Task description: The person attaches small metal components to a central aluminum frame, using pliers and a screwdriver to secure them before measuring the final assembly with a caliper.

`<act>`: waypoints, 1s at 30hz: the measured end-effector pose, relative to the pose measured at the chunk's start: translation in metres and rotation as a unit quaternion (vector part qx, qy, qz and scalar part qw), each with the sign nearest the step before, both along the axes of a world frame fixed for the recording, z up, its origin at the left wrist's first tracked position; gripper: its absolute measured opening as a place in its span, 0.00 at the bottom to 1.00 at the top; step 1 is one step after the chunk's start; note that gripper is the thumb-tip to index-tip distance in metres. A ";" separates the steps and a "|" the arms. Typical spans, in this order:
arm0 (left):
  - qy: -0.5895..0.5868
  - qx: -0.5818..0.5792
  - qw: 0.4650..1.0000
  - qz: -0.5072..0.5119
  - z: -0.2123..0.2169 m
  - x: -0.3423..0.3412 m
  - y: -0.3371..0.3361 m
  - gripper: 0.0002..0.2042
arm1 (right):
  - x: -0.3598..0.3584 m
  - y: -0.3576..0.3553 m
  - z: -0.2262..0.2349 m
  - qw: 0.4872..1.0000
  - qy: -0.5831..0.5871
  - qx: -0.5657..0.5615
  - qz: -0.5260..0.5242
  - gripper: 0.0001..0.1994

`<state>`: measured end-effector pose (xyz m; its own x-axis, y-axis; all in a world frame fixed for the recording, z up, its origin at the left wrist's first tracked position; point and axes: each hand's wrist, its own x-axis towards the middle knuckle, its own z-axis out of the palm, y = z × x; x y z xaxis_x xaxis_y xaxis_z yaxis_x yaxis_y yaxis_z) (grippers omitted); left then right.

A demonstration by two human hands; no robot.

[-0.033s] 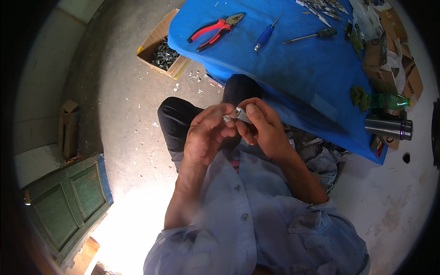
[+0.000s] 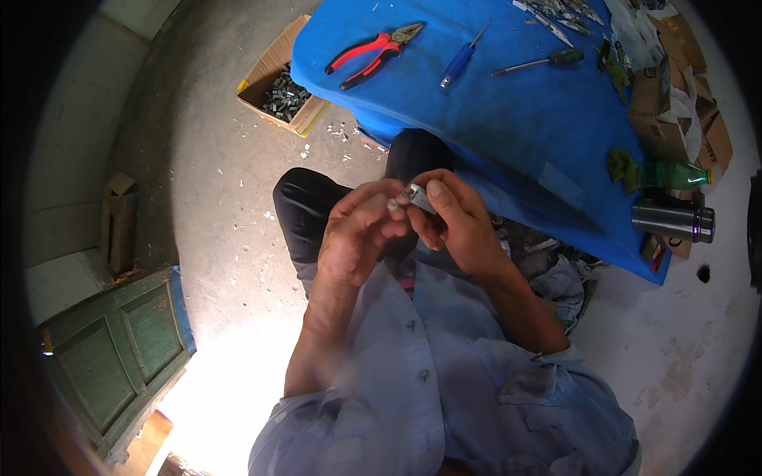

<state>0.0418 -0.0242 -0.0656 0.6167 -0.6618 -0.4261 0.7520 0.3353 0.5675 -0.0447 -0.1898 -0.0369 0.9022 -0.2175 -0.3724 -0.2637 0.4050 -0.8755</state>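
Note:
My right hand (image 2: 464, 218) pinches a small light-grey rectangular piece with a metallic look (image 2: 421, 197) between thumb and fingers, in front of my lap. Close against its left end, my left hand (image 2: 353, 238) has its fingers curled inward. A tiny whitish bit (image 2: 393, 205) shows at the left fingertips, too small to name. The left fingertips meet the end of the grey piece, and they partly hide it. Both hands are held above my dark trousers, apart from the table.
On the blue-covered table (image 2: 508, 119) lie red-handled pliers (image 2: 379, 53), a blue screwdriver (image 2: 460, 65) and a dark-handled screwdriver (image 2: 540, 63). A steel flask (image 2: 673, 220) and a green bottle (image 2: 675, 175) are at right. A cardboard box (image 2: 274, 87) of small metal pieces stands on the floor.
The left fingers have shifted very slightly around the whitish bit. The right hand and the grey piece stay in place.

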 end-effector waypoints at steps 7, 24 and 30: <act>-0.038 0.020 0.999 0.032 -0.019 0.008 0.012 0.09 | -0.002 -0.008 -0.007 0.994 -0.024 0.102 -0.005 0.18; -0.063 0.098 0.983 0.141 -0.053 0.055 0.041 0.13 | -0.015 -0.027 -0.036 0.915 -0.044 0.399 -0.049 0.18; -0.048 0.075 0.989 0.115 -0.053 0.059 0.041 0.11 | -0.015 -0.025 -0.027 0.936 -0.028 0.344 -0.070 0.16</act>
<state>0.1011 0.0164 -0.1181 0.7862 -0.4326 -0.4413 0.6058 0.3986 0.6885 -0.0596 -0.2144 -0.0639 0.9049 -0.0609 -0.4212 -0.1275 0.9054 -0.4050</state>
